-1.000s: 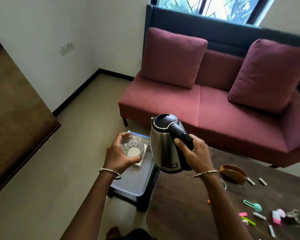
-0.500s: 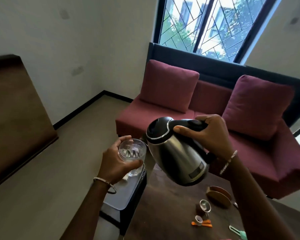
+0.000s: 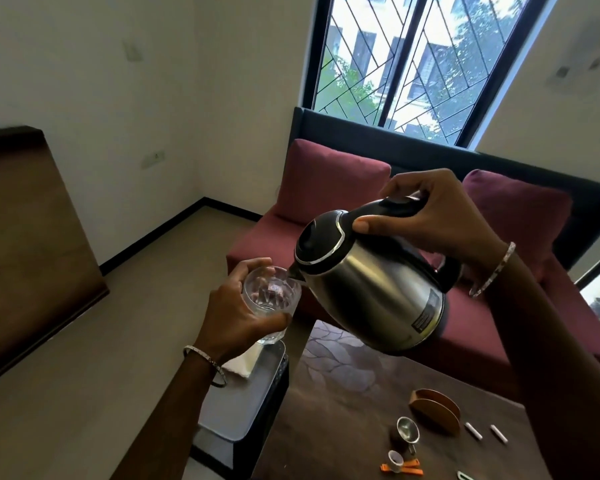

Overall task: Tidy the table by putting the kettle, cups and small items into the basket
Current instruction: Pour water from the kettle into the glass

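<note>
Above the dark table's (image 3: 333, 393) left edge, the right hand (image 3: 426, 216) grips one steel kettle (image 3: 371, 289) by its black handle, tilted, with its spout at the rim of one glass tumbler (image 3: 271, 296) that the left hand (image 3: 236, 313) clasps. On the table lie one wooden holder (image 3: 435, 410), one small steel cup (image 3: 407, 429) and two white sticks (image 3: 472, 430).

— What do you have straight ahead?

— You face a maroon sofa (image 3: 257, 237) with a dark grey back (image 3: 343, 126). One maroon cushion (image 3: 326, 181) leans at the left and another (image 3: 520, 209) at the right. Above it your view takes in a black-framed window (image 3: 413, 64) with slanted grille lines, and bright daylight, foliage and a building beyond.

— And off to your left?

— You see white walls (image 3: 84, 81) with a switch plate (image 3: 154, 156), black skirting (image 3: 153, 233) along a pale floor (image 3: 84, 358), and a brown wooden panel (image 3: 25, 244). Low on your right, the dark surface (image 3: 343, 386) shows a leaf pattern.
</note>
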`<state>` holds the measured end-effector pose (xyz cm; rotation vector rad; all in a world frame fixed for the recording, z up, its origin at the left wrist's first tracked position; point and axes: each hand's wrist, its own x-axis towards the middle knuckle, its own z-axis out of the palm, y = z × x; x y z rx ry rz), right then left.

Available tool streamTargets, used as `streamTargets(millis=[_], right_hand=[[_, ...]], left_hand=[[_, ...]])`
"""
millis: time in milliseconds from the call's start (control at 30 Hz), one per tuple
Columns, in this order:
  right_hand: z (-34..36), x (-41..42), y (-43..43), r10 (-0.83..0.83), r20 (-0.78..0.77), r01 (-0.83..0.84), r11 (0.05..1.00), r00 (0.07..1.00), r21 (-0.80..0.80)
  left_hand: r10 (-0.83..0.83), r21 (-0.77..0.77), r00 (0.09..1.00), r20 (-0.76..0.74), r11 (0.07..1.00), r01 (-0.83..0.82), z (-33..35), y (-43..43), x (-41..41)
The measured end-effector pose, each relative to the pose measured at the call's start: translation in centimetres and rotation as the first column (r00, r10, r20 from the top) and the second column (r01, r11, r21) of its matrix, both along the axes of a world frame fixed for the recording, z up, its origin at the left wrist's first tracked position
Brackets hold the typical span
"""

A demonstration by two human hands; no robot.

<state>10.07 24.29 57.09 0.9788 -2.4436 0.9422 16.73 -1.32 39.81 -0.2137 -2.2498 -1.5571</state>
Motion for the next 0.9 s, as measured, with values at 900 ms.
streamTargets(millis=[900], right_hand=[[5.6, -2.8, -7.2, 0.04, 0.133, -0.076, 0.958, 0.99, 0.276]], left_hand=[[-0.087, -0.004, 0.996, -0.023, 0.996, 0.087, 0.2, -4.1, -4.6]])
